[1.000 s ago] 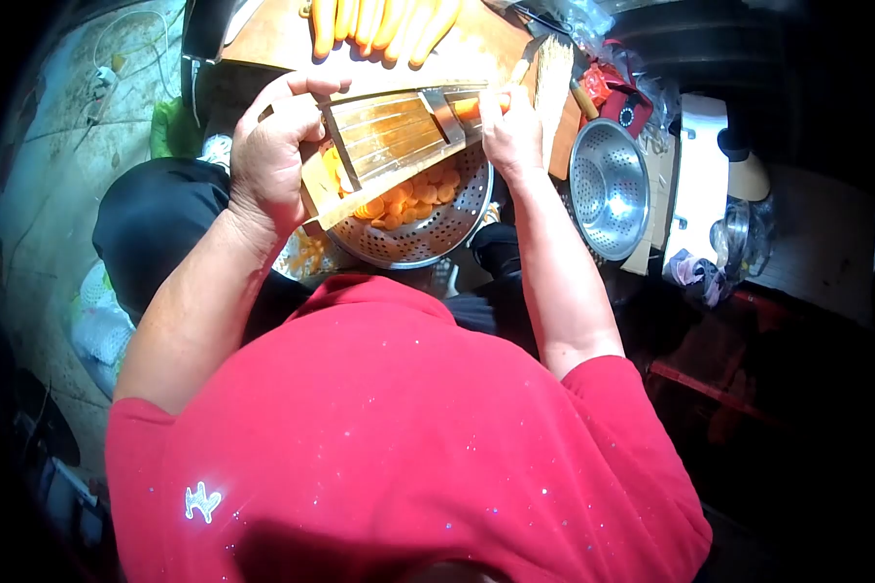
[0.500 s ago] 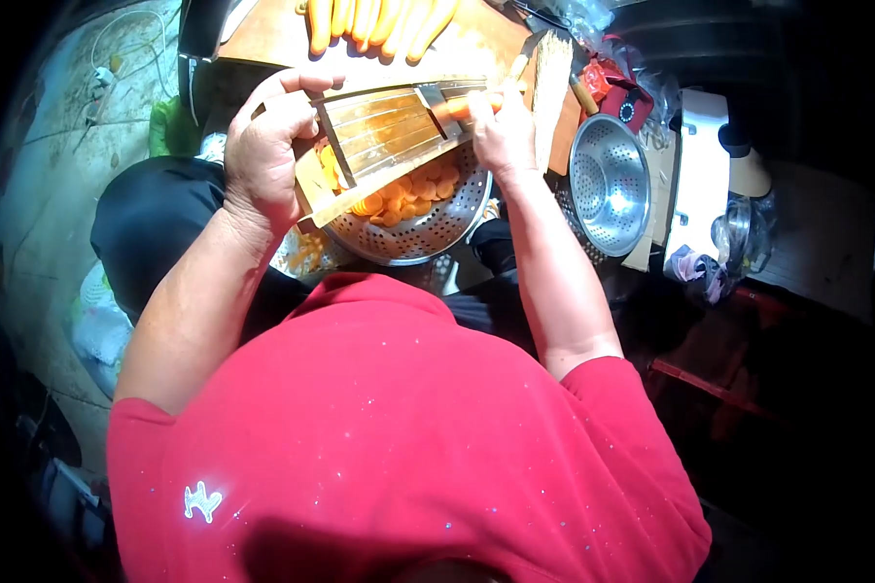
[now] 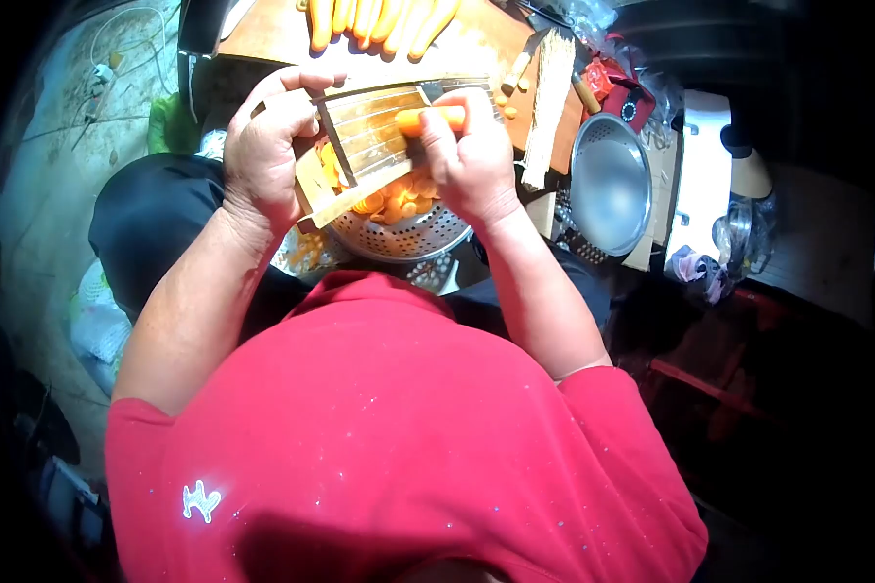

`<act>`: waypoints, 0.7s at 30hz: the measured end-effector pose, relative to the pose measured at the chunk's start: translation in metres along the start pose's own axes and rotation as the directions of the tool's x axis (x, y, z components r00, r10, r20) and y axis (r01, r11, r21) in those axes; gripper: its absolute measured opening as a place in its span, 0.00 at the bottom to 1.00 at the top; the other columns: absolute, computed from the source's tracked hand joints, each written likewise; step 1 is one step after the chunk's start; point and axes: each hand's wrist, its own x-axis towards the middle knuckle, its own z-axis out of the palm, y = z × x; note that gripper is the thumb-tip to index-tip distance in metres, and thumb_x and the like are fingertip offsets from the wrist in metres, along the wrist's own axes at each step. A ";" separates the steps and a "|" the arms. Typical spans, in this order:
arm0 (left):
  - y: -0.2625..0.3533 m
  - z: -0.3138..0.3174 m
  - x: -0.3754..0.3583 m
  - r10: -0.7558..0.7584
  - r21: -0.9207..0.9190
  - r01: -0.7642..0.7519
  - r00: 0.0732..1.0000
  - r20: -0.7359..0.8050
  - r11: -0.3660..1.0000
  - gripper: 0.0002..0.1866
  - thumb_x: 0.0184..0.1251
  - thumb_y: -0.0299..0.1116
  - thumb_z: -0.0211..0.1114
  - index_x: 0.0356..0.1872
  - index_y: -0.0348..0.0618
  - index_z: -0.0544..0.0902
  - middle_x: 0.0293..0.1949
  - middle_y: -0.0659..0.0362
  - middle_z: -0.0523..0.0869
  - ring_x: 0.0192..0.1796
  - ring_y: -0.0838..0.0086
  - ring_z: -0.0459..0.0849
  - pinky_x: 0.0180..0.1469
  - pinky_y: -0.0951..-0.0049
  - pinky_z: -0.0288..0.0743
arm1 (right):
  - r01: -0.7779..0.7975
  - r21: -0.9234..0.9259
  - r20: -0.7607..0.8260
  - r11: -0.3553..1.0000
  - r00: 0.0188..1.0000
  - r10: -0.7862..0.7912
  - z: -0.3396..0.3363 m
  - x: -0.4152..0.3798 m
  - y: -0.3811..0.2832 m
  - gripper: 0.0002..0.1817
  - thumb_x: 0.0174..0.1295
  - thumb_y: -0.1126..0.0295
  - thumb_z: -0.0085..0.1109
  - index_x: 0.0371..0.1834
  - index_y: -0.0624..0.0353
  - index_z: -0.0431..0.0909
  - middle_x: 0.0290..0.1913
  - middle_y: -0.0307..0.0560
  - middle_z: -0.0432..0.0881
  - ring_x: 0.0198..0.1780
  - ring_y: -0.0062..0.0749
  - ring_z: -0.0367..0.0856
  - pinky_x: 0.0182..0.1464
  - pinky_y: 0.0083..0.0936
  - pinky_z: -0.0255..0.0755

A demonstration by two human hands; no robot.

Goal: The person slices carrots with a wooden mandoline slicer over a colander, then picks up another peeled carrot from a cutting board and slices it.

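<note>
My left hand (image 3: 272,151) grips the left end of a wooden mandoline slicer (image 3: 369,136), which slants above a metal colander (image 3: 408,241). Closed around an orange carrot (image 3: 418,120), my right hand (image 3: 474,160) is over the slicer's board. The carrot lies against the middle of the board, its other end covered by my fingers. Beneath the slicer, round carrot slices (image 3: 399,202) are heaped in the colander. More slices show behind the slicer's left end.
Several whole carrots (image 3: 384,21) lie in a row on an orange-brown board (image 3: 486,44). Small carrot ends (image 3: 508,105) and a straw brush (image 3: 551,97) are at its right side. Farther right stands a second colander (image 3: 611,185). A green bag (image 3: 172,126) is at left.
My right hand has slid the carrot left and toward me along the slicer, from its far right end to the middle. My left hand and the slicer have hardly moved.
</note>
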 end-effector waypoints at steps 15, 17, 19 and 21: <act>-0.002 0.000 -0.001 0.002 0.033 -0.002 1.000 0.004 0.999 0.20 0.50 0.23 0.46 0.47 0.34 0.75 0.52 0.50 0.78 0.48 0.68 0.78 0.52 0.72 0.73 | -0.076 -0.021 -0.037 0.997 0.997 0.075 0.005 -0.001 0.013 0.17 0.61 0.59 0.57 0.43 0.60 0.71 0.32 0.59 0.83 0.36 0.55 0.83 0.40 0.39 0.76; -0.002 0.000 -0.001 0.002 0.008 -0.002 1.000 0.001 1.000 0.20 0.50 0.24 0.46 0.47 0.35 0.75 0.52 0.50 0.78 0.48 0.68 0.78 0.51 0.72 0.72 | -0.176 -0.091 -0.071 0.980 0.983 0.170 0.006 0.012 0.042 0.17 0.61 0.58 0.57 0.43 0.60 0.71 0.33 0.59 0.83 0.36 0.55 0.83 0.41 0.39 0.76; 0.000 0.001 -0.001 0.007 0.041 -0.007 1.000 -0.006 0.999 0.20 0.50 0.24 0.46 0.47 0.35 0.75 0.52 0.50 0.78 0.48 0.68 0.78 0.50 0.73 0.73 | -0.283 -0.091 -0.107 0.955 0.956 0.273 0.005 0.028 0.078 0.17 0.62 0.57 0.55 0.43 0.61 0.71 0.33 0.59 0.83 0.36 0.55 0.83 0.42 0.38 0.76; 0.001 0.000 0.001 0.022 0.043 -0.022 1.000 0.003 0.999 0.20 0.50 0.24 0.46 0.47 0.35 0.75 0.53 0.50 0.78 0.48 0.69 0.78 0.50 0.73 0.73 | -0.295 -0.154 -0.118 0.943 0.953 0.279 0.004 0.031 0.077 0.16 0.62 0.60 0.57 0.42 0.62 0.71 0.32 0.56 0.83 0.36 0.48 0.83 0.41 0.34 0.76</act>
